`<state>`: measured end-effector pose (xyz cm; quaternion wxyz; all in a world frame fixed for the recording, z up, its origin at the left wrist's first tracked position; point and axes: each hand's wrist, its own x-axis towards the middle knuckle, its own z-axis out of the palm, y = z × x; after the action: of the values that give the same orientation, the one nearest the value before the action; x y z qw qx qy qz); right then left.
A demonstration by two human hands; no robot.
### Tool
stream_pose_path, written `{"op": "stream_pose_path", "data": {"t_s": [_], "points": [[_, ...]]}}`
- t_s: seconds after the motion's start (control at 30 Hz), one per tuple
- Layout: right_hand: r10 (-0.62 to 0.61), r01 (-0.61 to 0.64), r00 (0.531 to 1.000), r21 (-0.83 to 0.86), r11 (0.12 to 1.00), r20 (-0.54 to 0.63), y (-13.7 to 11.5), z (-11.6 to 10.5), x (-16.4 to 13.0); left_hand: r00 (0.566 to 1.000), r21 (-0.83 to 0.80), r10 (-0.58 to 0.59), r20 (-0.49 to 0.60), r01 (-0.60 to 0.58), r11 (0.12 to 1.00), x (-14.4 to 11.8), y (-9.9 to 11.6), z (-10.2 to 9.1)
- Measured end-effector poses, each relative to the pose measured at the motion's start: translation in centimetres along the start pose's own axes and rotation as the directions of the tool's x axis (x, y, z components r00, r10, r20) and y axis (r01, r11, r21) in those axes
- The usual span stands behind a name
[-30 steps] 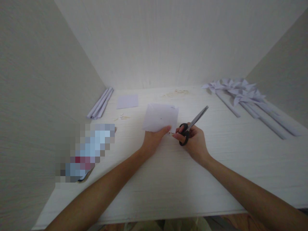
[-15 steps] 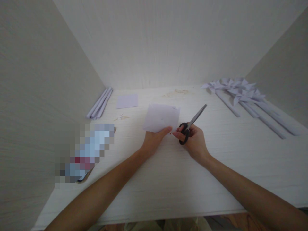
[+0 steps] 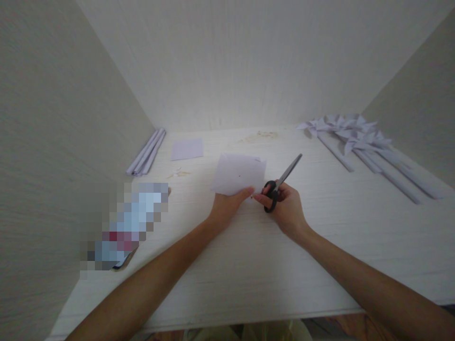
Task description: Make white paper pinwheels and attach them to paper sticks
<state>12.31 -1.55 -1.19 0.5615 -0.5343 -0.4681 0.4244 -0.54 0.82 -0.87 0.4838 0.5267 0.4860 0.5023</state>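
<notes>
My left hand (image 3: 229, 206) grips a square sheet of white paper (image 3: 236, 173) along its near edge, thumb on top. A small dark mark shows near the sheet's middle. In my right hand (image 3: 289, 208) is a pair of scissors (image 3: 280, 182) with black handles, the closed blades pointing away and to the right. The thumb and index finger of that hand meet at the paper's near right corner, close to my left thumb. A tiny brownish bit shows between the two hands, too small to name.
Several paper pinwheels (image 3: 359, 139) on rolled paper sticks lie at the right. On the left are rolled paper tubes (image 3: 146, 152), another paper square (image 3: 187, 149), small scraps (image 3: 179, 173) and a blurred-out phone (image 3: 137, 218). More scraps (image 3: 263, 136) lie near the back wall.
Almost nothing differs. The scissors and my right hand have shifted very slightly left; my left hand keeps the paper in the same place.
</notes>
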Motion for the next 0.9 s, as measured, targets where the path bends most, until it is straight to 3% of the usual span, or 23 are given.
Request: {"op": "stream_pose_path", "data": {"t_s": [0.63,0.77,0.9], "points": [[0.022,-0.022,1.000,0.023,1.000,-0.014,-0.20,0.04,-0.04,0.997,0.010,-0.063,-0.045,0.064,0.998,-0.02,0.33,0.25],[0.024,-0.024,0.999,0.005,1.000,-0.025,-0.28,0.05,-0.05,0.997,-0.011,-0.080,-0.021,0.080,0.997,-0.09,0.77,0.33],[0.019,-0.019,0.999,0.010,1.000,-0.032,-0.22,0.04,-0.01,0.989,-0.011,-0.127,0.080,0.128,0.992,-0.13,1.00,0.28]]}}
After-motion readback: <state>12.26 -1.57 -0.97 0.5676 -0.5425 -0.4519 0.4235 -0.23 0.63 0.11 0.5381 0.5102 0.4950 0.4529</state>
